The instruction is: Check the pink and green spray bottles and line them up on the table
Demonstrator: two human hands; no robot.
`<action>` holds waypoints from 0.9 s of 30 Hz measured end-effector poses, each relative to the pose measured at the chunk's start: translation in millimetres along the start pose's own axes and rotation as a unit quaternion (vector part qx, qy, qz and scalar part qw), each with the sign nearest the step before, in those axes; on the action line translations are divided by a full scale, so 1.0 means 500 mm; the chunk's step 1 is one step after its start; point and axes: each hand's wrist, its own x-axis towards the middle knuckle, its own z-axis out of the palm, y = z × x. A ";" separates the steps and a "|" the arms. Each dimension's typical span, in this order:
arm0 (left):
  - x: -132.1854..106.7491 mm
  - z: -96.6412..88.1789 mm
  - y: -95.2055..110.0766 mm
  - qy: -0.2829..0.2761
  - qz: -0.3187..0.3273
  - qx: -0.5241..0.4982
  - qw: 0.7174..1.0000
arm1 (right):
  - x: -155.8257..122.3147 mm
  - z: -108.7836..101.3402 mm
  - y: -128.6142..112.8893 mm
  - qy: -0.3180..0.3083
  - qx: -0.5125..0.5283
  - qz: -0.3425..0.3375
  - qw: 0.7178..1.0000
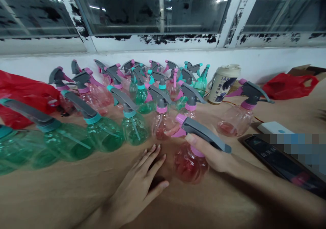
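My right hand (pixel 216 152) is closed around the head and neck of a pink spray bottle (pixel 189 166). Its grey lever, pink nozzle and pink collar show above my thumb, and its clear pink body appears to stand on the wooden table (pixel 84 191). My left hand (pixel 141 181) lies flat on the table just left of that bottle, fingers spread, holding nothing. Beyond my hands stand a green spray bottle (pixel 134 129) with a turquoise collar and another pink spray bottle (pixel 161 125). A separate pink spray bottle (pixel 235 120) stands to the right.
Several green bottles (pixel 104 134) line the left side, with many pink and green ones behind. A red plastic bag (pixel 22 96) lies far left, another red bag (pixel 287 86) far right. A paper cup (pixel 224 84), white box (pixel 277 129) and phone (pixel 270 157) sit right.
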 end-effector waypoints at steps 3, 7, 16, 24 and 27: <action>0.000 0.003 0.000 0.004 -0.002 0.001 1.000 | -0.002 0.004 0.002 0.012 0.025 0.020 0.999; 0.000 0.004 -0.001 0.010 -0.002 0.000 1.000 | -0.003 0.003 0.005 -0.005 0.040 0.018 0.999; 0.003 -0.003 0.000 0.020 0.004 0.015 1.000 | 0.002 -0.004 0.003 -0.042 0.015 0.002 0.999; 0.002 0.003 0.002 0.014 -0.001 -0.005 1.000 | 0.005 -0.001 -0.001 -0.044 0.050 0.026 0.997; 0.002 0.001 0.002 0.010 -0.004 -0.016 1.000 | 0.004 -0.002 0.000 -0.046 0.060 0.049 0.996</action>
